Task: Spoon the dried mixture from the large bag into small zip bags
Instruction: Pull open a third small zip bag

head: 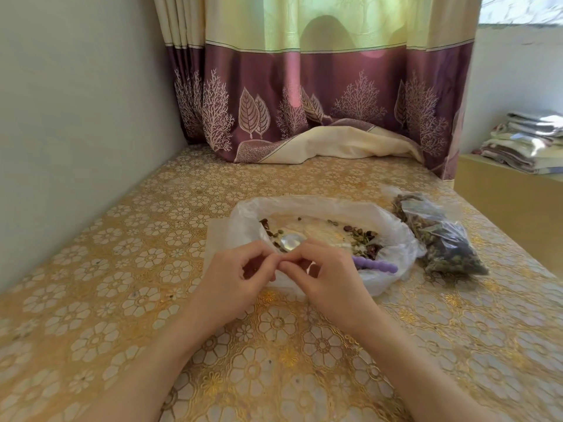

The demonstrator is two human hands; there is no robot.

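Note:
The large white plastic bag (307, 204) lies open on the table, with a thin scatter of dried mixture (362, 239) inside. A spoon with a shiny bowl (293, 241) and a purple beaded handle (379, 265) rests in it. In front of the bag, my left hand (234, 278) and my right hand (332, 278) meet fingertip to fingertip. Together they pinch the top edge of a small clear zip bag (251, 271) with dark reddish contents, mostly hidden by my fingers.
Several filled small zip bags (441, 236) are piled to the right of the large bag. A purple curtain (304, 111) drapes onto the table's far end, and a wall (76, 132) runs along the left. Folded cloths (527, 141) are stacked on a low unit at the right.

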